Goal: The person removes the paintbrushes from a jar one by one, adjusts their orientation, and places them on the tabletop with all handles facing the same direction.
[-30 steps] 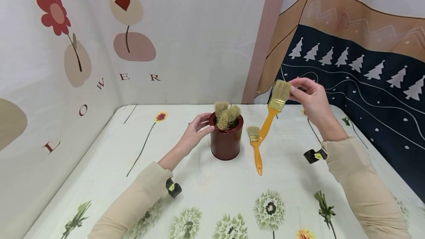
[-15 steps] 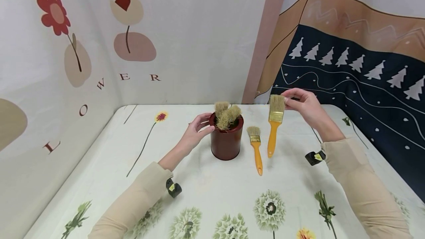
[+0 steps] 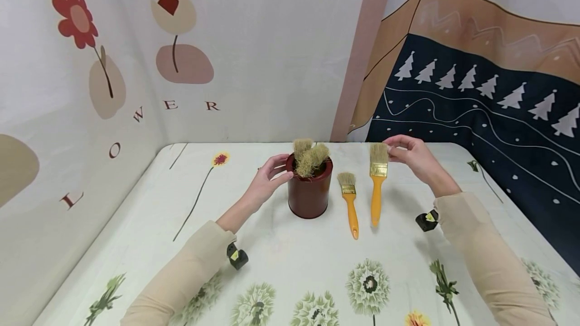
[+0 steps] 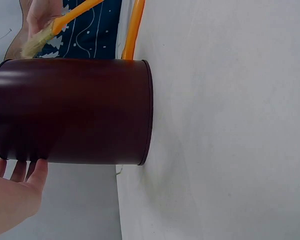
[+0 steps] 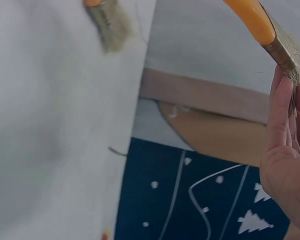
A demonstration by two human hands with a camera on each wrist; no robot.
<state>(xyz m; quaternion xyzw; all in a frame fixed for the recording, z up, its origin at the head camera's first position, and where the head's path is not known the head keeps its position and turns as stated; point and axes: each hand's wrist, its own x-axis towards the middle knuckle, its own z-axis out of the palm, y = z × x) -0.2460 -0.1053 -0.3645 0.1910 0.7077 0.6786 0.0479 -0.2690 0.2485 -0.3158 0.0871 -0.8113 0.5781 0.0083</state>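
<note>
A dark red-brown can (image 3: 309, 197) stands upright on the table. Two straw-coloured bristle tufts (image 3: 312, 159) stick up from its mouth, whatever is below them hidden inside. My left hand (image 3: 267, 181) rests its fingertips and thumb against the can's left side near the rim; the left wrist view shows these fingertips (image 4: 38, 172) touching the wall. My right hand (image 3: 414, 157) pinches the bristle end of a wide paintbrush (image 3: 377, 185), its orange handle pointing down toward the table. Between can and held brush lies a smaller paintbrush (image 3: 350, 205), bristles facing away from me.
A white cloth (image 3: 281, 265) printed with flowers covers the table. Behind it hangs a pale curtain (image 3: 272, 64) with flower drawings, and a dark blue tree-patterned cloth (image 3: 476, 109) hangs at the right.
My right hand has come down and slightly left with the wide paintbrush, whose handle has swung from slanting across the smaller brush to hanging nearly straight beside it. The left hand has not moved.
</note>
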